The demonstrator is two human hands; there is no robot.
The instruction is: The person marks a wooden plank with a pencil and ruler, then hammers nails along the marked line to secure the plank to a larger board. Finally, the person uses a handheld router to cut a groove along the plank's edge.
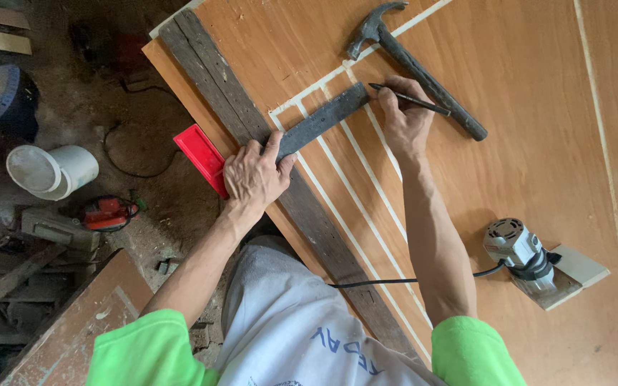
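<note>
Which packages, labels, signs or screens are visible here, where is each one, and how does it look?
No packages, signs or screens.
Router: on the brown panel, right of the right forearm; grey and black body, any label too small to tell.
Grey garment: bottom centre, blue printed lettering.

No packages, signs or screens show; the only label is a small band on the router (516, 246) at four o'clock.
</note>
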